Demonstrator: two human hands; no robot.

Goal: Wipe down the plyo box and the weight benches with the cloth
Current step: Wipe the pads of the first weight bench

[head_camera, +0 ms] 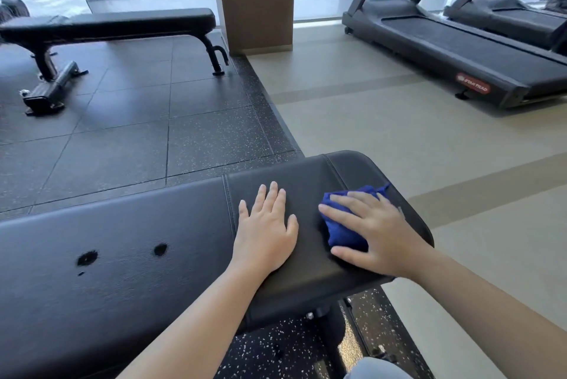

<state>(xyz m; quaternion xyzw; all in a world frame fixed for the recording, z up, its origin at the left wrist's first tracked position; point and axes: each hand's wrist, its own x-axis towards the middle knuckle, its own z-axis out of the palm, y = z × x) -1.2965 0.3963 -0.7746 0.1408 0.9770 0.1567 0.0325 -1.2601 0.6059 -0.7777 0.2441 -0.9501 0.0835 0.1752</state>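
- Head view — you are working on the near bench (pixel 153 240), so the step in hand is wiping one of the weight benches, at the end section past the seam.
- Your right hand (pixel 377 234) is pressing the cloth (pixel 343 231) onto the pad near its right edge. The fingers are lying spread and fairly straight over the bunched blue fabric, not clenching it.
- Your left hand (pixel 265 231) is resting flat on the pad just beside the cloth, fingers straight, holding nothing. It looks to be bracing you.
- The long stretch of pad to your left, bearing two dark marks (pixel 87 257), is lying beyond both hands; I cannot tell whether it is wiped.
- Next move, as I judge it: sweeping the cloth across this end section and over its rounded edge, then leftward along the pad, with the left hand lifting out of the path.
- The far bench (pixel 107 22) is standing well apart on the dark tiles — probably waiting its turn. The plyo box is not showing here.
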